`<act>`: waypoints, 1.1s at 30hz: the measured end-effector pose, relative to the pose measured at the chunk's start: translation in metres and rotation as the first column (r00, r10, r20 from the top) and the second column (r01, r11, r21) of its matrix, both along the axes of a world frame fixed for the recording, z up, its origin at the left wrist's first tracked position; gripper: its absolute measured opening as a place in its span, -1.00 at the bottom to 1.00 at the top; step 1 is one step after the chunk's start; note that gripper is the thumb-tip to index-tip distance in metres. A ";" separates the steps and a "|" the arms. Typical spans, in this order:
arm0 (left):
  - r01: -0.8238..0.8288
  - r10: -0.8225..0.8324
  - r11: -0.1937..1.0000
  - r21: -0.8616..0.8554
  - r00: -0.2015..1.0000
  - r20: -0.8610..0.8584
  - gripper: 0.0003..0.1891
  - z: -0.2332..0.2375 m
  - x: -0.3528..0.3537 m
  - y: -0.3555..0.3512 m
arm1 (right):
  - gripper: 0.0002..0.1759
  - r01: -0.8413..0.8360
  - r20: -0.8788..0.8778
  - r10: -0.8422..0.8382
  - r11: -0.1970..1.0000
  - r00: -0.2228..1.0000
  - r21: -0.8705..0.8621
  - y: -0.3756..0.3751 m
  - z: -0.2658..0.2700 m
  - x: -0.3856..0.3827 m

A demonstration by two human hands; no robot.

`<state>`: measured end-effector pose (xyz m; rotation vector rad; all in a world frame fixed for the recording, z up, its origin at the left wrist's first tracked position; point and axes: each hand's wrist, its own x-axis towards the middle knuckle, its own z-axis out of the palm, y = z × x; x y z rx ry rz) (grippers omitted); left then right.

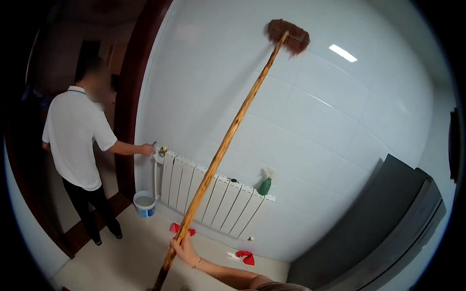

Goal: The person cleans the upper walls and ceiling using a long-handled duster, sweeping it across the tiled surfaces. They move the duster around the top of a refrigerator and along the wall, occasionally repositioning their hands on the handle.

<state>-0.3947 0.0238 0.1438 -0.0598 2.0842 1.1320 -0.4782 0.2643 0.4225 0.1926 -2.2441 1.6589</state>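
Now the right hand (183,248) is wrapping tight around the long wooden mop stick (228,136). The brown mop head (288,36) is pressing on the white wall (315,121) up at one o'clock. At nine o'clock, another person (75,140) is touching the end of the radiator (213,194).

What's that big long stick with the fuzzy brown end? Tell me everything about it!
The long mop with a fuzzy brown head has a streaky, light-brown wooden pole. It leans steeply, with its shaggy head up high against the shiny white tiled wall and the pole slanting down to the left. A right hand grips the pole near the bottom. Its lowest end runs out of view.
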 end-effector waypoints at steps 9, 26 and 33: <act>0.072 0.011 0.931 0.358 0.975 -0.224 -0.65 0.237 -0.156 0.130 | -0.70 0.023 -0.296 -0.015 0.999 0.955 0.023 0.109 0.197 -0.126; 0.445 0.060 0.544 0.711 0.825 -0.562 -0.68 0.532 -0.320 0.249 | -0.39 0.086 -0.461 -0.114 0.993 0.880 -0.081 0.184 0.475 -0.241; 0.480 0.098 0.511 0.713 0.792 -0.603 -0.64 0.600 -0.373 0.233 | -0.68 0.070 -0.583 -0.183 0.975 0.791 -0.210 0.134 0.497 -0.288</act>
